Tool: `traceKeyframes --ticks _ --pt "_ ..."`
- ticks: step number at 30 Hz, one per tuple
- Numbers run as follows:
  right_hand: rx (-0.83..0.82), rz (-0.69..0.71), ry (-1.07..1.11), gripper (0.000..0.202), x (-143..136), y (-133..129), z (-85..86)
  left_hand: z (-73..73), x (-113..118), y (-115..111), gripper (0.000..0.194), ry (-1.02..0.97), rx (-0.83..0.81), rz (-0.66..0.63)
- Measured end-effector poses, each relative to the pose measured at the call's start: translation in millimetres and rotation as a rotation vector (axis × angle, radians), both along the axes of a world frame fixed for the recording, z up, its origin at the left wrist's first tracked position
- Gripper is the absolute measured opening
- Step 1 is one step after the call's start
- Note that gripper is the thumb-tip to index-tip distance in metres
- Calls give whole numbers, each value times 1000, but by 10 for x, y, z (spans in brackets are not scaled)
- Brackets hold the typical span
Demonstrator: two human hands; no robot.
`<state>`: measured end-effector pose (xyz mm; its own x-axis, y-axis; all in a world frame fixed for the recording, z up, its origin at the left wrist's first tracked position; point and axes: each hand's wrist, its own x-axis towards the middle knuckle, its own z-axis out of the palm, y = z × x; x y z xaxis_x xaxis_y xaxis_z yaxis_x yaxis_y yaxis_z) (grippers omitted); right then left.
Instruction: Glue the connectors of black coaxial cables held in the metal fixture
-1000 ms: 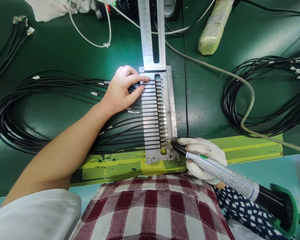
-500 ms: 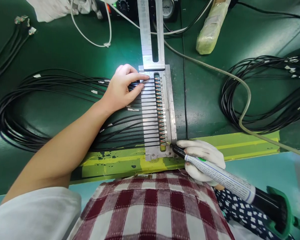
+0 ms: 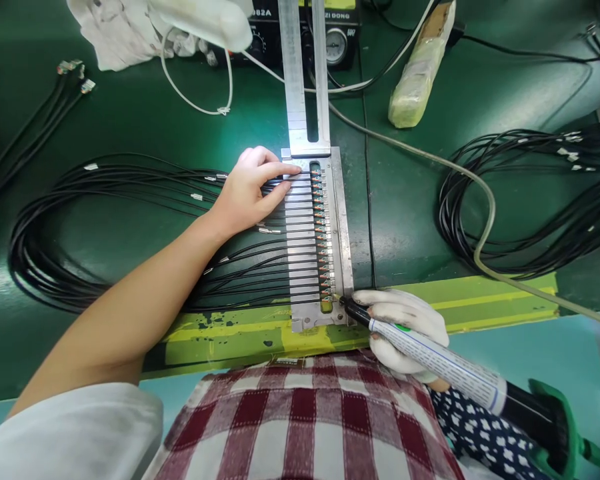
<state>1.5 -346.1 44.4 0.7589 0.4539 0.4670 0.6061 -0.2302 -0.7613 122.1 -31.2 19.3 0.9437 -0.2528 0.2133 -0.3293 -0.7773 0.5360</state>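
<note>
A metal fixture (image 3: 301, 267) holds a row of black cables (image 3: 260, 259), laid side by side, with small metal connectors (image 3: 325, 252) along its slot. My bare left hand (image 3: 253, 190) rests at the fixture's upper left edge, its index finger and thumb apart and touching the fixture and upper cables. My right hand (image 3: 410, 320), in a white glove, is wrapped round a dispensing syringe (image 3: 440, 360) with a printed label, black ends and a green cap. The syringe's thin tip is at the lowest connectors; whether it touches them I cannot tell.
A long slotted metal bar (image 3: 294, 80) meets the fixture's top. Behind it stands a black control box (image 3: 265, 47) with a gauge. A pale hose (image 3: 430, 150) crosses the right side, near another coil of cables (image 3: 450, 207). A tape-wrapped block (image 3: 413, 100) lies at the back.
The head view has tilted up, so the bench appears lower and more of the control box shows. Both hands and the syringe keep nearly the same places against the fixture.
</note>
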Motion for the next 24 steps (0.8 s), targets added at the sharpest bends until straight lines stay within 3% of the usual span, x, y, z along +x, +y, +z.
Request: traceKeyframes --ticks 24 --pt "29 -10 -3 22 15 19 -5 -5 4 -2 33 -24 -9 -8"
